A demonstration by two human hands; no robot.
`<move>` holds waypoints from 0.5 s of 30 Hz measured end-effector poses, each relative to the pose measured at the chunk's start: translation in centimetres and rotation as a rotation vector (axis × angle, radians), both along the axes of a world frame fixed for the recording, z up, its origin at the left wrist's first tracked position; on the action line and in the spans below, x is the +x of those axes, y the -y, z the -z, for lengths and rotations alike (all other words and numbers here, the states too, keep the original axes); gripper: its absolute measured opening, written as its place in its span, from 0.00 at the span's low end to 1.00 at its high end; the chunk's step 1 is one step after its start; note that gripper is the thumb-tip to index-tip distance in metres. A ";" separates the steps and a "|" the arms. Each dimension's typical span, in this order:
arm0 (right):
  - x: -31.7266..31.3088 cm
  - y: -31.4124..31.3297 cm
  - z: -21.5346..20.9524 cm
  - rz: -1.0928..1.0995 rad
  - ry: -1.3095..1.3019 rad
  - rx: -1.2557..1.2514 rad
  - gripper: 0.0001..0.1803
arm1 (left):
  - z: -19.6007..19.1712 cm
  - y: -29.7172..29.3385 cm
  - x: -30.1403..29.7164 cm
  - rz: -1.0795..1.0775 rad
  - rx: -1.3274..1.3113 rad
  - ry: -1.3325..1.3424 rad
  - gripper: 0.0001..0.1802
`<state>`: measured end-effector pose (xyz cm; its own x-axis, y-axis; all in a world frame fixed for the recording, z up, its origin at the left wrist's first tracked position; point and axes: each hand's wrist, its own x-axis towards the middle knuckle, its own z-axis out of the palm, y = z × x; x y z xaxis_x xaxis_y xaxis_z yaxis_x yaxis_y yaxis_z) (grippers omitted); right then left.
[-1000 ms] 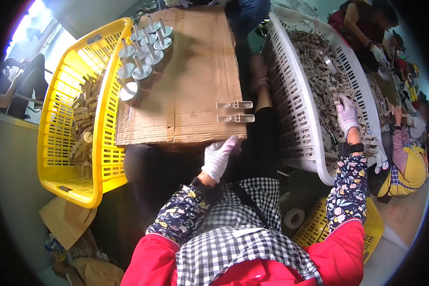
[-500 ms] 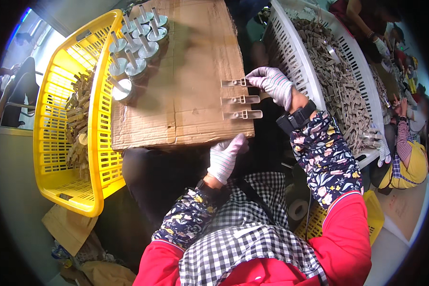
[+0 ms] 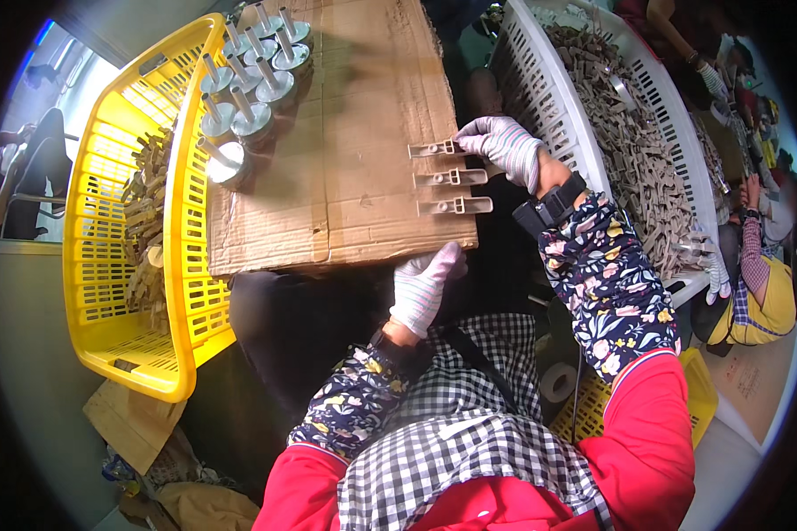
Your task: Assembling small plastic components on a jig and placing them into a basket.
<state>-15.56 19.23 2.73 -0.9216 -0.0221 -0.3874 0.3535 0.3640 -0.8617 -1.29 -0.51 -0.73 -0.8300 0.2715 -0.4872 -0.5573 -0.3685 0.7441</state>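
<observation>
A cardboard sheet [image 3: 345,142] lies across my lap. Three tan plastic strips [image 3: 452,178] lie in a row at its right edge. My gloved right hand [image 3: 505,146] rests on the end of the top strip [image 3: 434,149], fingers curled over it. My gloved left hand [image 3: 423,285] is under the near edge of the cardboard, fingers loosely together, holding nothing that I can see. Several metal discs with upright pins [image 3: 248,80] stand in rows at the sheet's far left corner.
A yellow basket [image 3: 115,265] on my left holds tan parts. A white basket [image 3: 549,97] on my right is full of the same tan pieces. Other people in gloves sit beyond it [image 3: 753,265]. A tape roll [image 3: 558,382] lies below.
My right hand came from the white basket to the cardboard and a third strip now lies with the two. My left hand stayed by the near edge.
</observation>
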 end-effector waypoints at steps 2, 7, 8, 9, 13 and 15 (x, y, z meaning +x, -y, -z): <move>-0.1 0.0 0.1 -0.001 0.000 0.002 0.07 | 0.1 0.0 0.1 -0.002 0.000 0.001 0.13; 0.1 0.3 -0.2 -0.012 -0.003 0.013 0.06 | 0.0 0.1 0.1 -0.001 -0.008 -0.006 0.13; 0.1 0.3 -0.1 -0.011 -0.002 0.012 0.06 | 0.0 0.1 0.1 -0.011 0.006 0.001 0.13; 0.0 0.3 0.0 -0.011 -0.006 0.007 0.06 | 0.0 0.1 0.1 -0.020 0.020 0.007 0.13; -0.2 0.3 0.5 -0.033 -0.041 0.021 0.07 | 0.0 0.2 0.0 -0.018 0.022 -0.009 0.13; -0.3 0.3 0.5 -0.037 -0.048 0.043 0.07 | -0.1 0.2 0.0 -0.015 -0.001 -0.002 0.13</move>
<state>-15.82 18.90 2.22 -0.9381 -0.0403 -0.3441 0.2979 0.4132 -0.8605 -1.33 -0.76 -0.66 -0.8351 0.2584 -0.4856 -0.5500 -0.3759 0.7458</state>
